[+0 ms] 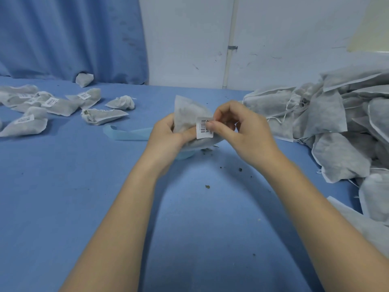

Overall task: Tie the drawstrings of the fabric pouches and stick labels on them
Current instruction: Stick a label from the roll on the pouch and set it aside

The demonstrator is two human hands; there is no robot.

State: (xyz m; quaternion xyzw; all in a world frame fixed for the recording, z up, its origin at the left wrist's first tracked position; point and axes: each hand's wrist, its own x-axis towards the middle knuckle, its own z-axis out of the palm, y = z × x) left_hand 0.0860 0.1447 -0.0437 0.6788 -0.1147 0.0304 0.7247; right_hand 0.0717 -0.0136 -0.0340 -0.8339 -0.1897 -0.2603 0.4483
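We hold the pouch [187, 114] above the bench [189, 207] centre with our left hand [166, 133] curled around it for support, so our right hand [242, 127] at 3 o'clock pinches and presses the barcode label [203, 128] on it.

Held pouch [187, 114]: thin grey non-woven cloth, matt, slightly fuzzy.
Label [203, 128]: white paper, smooth, barcode printed in black.
Table cover [84, 186]: blue cloth, matt.
Backing strip [128, 133]: pale blue, smooth, faintly glossy.
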